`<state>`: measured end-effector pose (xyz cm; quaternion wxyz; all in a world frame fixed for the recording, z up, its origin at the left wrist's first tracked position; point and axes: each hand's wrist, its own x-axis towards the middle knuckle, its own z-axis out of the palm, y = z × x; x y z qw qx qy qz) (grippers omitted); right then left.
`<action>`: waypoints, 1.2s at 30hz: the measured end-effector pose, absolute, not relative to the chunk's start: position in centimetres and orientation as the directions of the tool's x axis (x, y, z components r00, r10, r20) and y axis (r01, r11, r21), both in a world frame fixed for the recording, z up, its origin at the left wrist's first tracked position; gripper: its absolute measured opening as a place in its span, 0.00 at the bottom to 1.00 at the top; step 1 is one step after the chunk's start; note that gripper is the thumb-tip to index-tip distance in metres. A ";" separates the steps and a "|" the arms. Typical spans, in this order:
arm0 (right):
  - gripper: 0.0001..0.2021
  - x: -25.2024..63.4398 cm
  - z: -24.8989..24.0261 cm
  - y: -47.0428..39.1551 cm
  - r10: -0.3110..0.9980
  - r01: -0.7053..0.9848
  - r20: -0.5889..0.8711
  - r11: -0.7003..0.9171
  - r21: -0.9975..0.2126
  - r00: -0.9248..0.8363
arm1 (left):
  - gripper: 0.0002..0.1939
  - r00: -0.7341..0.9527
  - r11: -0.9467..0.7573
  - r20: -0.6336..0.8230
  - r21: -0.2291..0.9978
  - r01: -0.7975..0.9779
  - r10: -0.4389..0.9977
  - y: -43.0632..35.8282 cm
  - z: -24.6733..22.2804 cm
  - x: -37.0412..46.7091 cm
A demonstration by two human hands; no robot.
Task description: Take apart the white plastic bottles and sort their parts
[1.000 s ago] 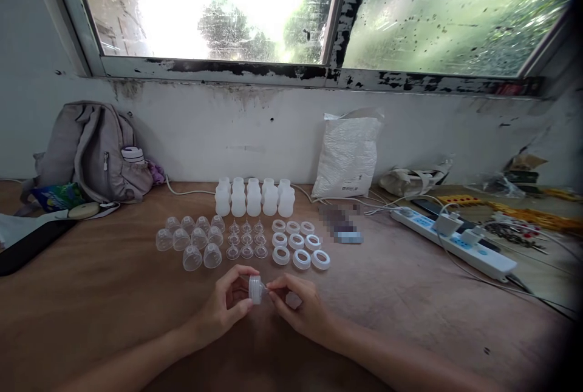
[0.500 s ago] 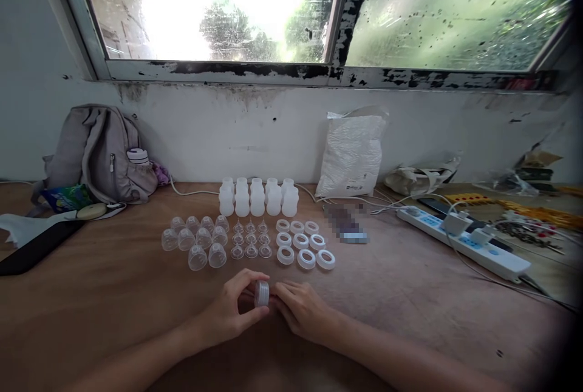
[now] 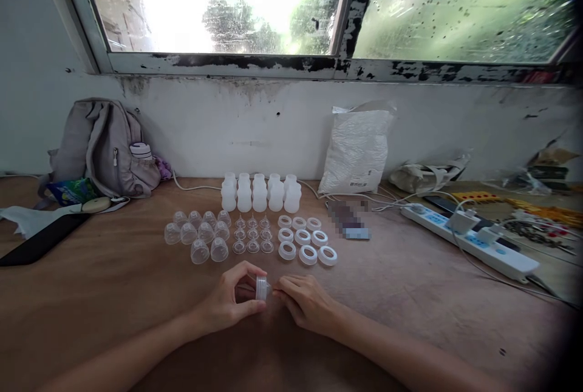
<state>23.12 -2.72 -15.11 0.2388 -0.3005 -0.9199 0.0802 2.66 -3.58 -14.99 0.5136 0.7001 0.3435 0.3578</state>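
My left hand (image 3: 239, 295) is closed on a white screw ring (image 3: 261, 288), held on edge between thumb and fingers. A clear teat (image 3: 268, 289) pokes out of the ring's right side. My right hand (image 3: 303, 301) has its fingertips pinched together at the teat's tip, which they mostly hide. Beyond my hands lie rows of white rings (image 3: 308, 255), clear silicone teats (image 3: 252, 247) and clear domed caps (image 3: 200, 251). Several white bottles (image 3: 259, 196) stand upright behind them.
At the back left are a grey backpack (image 3: 102, 149) and a black flat object (image 3: 43, 240). A white plastic bag (image 3: 355, 149) leans on the wall. To the right, a power strip (image 3: 473, 243) with plugged-in chargers trails cables. A blurred-out item (image 3: 348, 219) lies near the rings.
My right hand has drawn slightly right, away from the ring, and the teat now shows between the hands. My left hand still grips the ring. The camera view has shifted a little.
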 end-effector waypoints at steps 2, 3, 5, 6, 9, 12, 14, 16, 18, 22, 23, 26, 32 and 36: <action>0.10 23.2 -15.1 -2.7 0.589 0.514 0.390 0.808 -0.288 -0.708 | 0.19 0.514 -0.228 0.143 0.968 0.106 0.846 -3.6 -14.9 2.6; 0.10 23.2 -15.1 -2.7 0.589 0.515 0.386 0.808 -0.285 -0.710 | 0.18 0.520 -0.221 0.135 0.970 0.105 0.843 -3.6 -14.9 2.6; 0.10 23.3 -15.1 -2.7 0.588 0.518 0.374 0.809 -0.278 -0.718 | 0.18 0.533 -0.206 0.118 0.972 0.109 0.838 -3.7 -14.8 2.6; 0.10 23.3 -15.1 -2.7 0.586 0.518 0.369 0.810 -0.275 -0.722 | 0.18 0.537 -0.201 0.112 0.973 0.110 0.836 -3.7 -14.8 2.5; 0.12 23.3 -15.2 -2.7 0.586 0.515 0.354 0.810 -0.281 -0.729 | 0.19 0.543 -0.195 0.109 0.975 0.104 0.833 -3.7 -14.8 2.5; 0.12 23.3 -15.2 -2.5 0.602 0.503 0.352 0.796 -0.336 -0.717 | 0.19 0.548 -0.198 0.111 0.975 0.102 0.829 -3.7 -14.8 2.4; 0.10 23.4 -15.1 -2.4 0.627 0.485 0.359 0.771 -0.412 -0.691 | 0.19 0.536 -0.252 0.145 0.959 0.132 0.832 -3.6 -14.7 2.5; 0.08 23.4 -14.8 -2.3 0.670 0.470 0.379 0.729 -0.497 -0.639 | 0.18 0.498 -0.388 0.246 0.899 0.205 0.832 -3.5 -14.5 2.6; 0.08 23.3 -14.3 -2.3 0.722 0.461 0.412 0.680 -0.571 -0.555 | 0.19 0.457 -0.532 0.370 0.791 0.302 0.809 -3.5 -14.4 2.7; 0.11 22.5 -13.7 -3.1 0.820 0.355 0.321 0.512 -0.782 -0.474 | 0.26 0.408 -0.654 0.515 0.648 0.389 0.754 -3.7 -14.6 3.1; 0.11 22.2 -13.6 -3.3 0.833 0.304 0.256 0.439 -0.846 -0.490 | 0.26 0.412 -0.666 0.527 0.634 0.392 0.744 -3.8 -14.7 3.2; 0.14 21.4 -13.9 -3.7 0.842 0.151 0.108 0.219 -0.964 -0.529 | 0.24 0.449 -0.680 0.517 0.628 0.379 0.729 -4.1 -14.7 3.3; 0.13 21.1 -15.2 -3.0 0.858 0.023 0.070 0.095 -0.995 -0.509 | 0.12 0.390 -0.507 0.359 0.764 0.399 0.848 -4.2 -14.4 3.5; 0.10 20.9 -15.6 -3.0 0.874 0.171 0.140 0.244 -0.955 -0.464 | 0.07 0.342 -0.434 0.301 0.789 0.436 0.890 -4.0 -14.5 3.9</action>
